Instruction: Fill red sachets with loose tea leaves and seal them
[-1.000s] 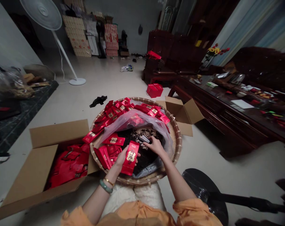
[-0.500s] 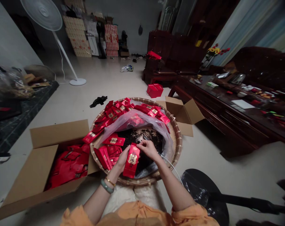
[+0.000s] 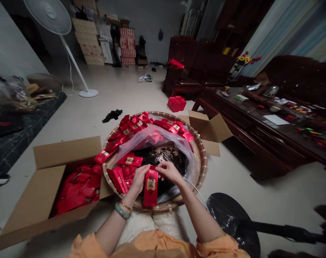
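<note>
A red packet (image 3: pixel 151 190) with a gold label and dark characters hangs upright between my hands, over the near part of a round woven basket (image 3: pixel 204 163). My left hand (image 3: pixel 139 179) grips its top left edge; my right hand (image 3: pixel 168 171) pinches the top right corner. Behind them, dark loose tea leaves (image 3: pixel 176 154) lie in a clear plastic bag (image 3: pixel 191 157) opened inside the basket. A slim metallic tool (image 3: pixel 166 158) sticks up from the leaves by my right hand. More red packets (image 3: pixel 129 130) lie along the far rim, and a stack of red packets (image 3: pixel 119 179) is left of my hands.
An open cardboard box (image 3: pixel 33 193) full of red packets stands at the left. Another open cardboard box (image 3: pixel 222 129) is behind the basket at right, near a low dark wooden table (image 3: pixel 254 125). A black round base (image 3: pixel 232 218) with a pole lies at lower right.
The red packet has turned from tilted to nearly straight. My left hand has slid up to its top edge, and both hands now grip the top.
</note>
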The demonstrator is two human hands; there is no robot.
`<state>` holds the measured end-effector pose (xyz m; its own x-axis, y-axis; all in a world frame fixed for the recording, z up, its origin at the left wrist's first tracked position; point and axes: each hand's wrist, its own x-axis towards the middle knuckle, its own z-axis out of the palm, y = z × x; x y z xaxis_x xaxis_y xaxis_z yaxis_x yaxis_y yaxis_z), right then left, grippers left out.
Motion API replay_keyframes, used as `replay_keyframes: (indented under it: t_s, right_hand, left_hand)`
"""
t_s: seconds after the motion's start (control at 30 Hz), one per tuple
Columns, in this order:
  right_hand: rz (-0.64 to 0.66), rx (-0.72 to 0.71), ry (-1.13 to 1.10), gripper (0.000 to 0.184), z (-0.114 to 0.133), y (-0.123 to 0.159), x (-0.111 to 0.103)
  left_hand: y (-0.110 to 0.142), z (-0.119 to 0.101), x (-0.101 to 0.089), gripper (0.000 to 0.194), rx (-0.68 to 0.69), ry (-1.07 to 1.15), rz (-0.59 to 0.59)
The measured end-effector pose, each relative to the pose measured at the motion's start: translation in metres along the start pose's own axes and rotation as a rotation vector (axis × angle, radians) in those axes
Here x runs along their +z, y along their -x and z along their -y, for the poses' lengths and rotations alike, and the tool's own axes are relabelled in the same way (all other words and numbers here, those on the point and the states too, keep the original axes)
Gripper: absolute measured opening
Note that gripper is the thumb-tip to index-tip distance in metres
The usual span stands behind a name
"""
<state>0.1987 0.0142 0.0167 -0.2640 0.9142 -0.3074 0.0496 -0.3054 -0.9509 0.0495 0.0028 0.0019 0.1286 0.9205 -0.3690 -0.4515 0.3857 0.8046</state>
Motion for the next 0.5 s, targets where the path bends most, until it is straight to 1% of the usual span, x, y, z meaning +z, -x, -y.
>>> replay_keyframes:
  t_s: [0.07,0.1,0.17,0.2,0.23,0.27,0.3,0.33,0.37,0.4,0.47,0.5]
  right_hand:
    - [-0.012,0.01,-0.075,0.041,0.002,-0.002,-0.002]
    - [-0.042,0.001,-0.117,0.041,0.005,-0.004,-0.004]
    - [-0.149,-0.058,-0.233,0.039,0.014,-0.008,-0.01]
    - [-0.22,-0.108,-0.311,0.037,0.021,-0.011,-0.014]
    - [-0.293,-0.165,-0.4,0.034,0.03,-0.013,-0.019]
    - [-0.354,-0.231,-0.495,0.031,0.039,-0.014,-0.023]
    - [-0.407,-0.292,-0.583,0.029,0.05,-0.016,-0.026]
    - [-0.431,-0.335,-0.653,0.026,0.06,-0.016,-0.028]
    - [-0.422,-0.363,-0.702,0.022,0.07,-0.015,-0.029]
    - [-0.367,-0.364,-0.729,0.02,0.079,-0.013,-0.028]
    - [-0.188,-0.316,-0.737,0.021,0.089,-0.007,-0.024]
    - [-0.094,-0.278,-0.721,0.024,0.09,-0.004,-0.021]
  left_hand:
    - [0.0,-0.003,-0.002,0.029,-0.006,0.027,0.032]
    - [-0.001,-0.004,-0.005,0.033,0.013,0.039,0.038]
    - [-0.004,-0.006,-0.013,0.037,0.11,-0.01,-0.006]
    - [-0.007,-0.007,-0.018,0.036,0.188,-0.098,-0.055]
    - [-0.009,-0.008,-0.025,0.035,0.278,-0.24,-0.114]
    - [-0.012,-0.01,-0.033,0.032,0.372,-0.424,-0.169]
    - [-0.016,-0.012,-0.041,0.03,0.468,-0.632,-0.192]
    - [-0.019,-0.014,-0.048,0.03,0.557,-0.832,-0.217]
    - [-0.023,-0.016,-0.056,0.034,0.612,-1.019,-0.244]
    - [-0.025,-0.018,-0.062,0.039,0.627,-1.186,-0.264]
    - [-0.03,-0.021,-0.07,0.049,0.577,-1.465,-0.285]
    - [-0.031,-0.023,-0.072,0.052,0.533,-1.573,-0.278]
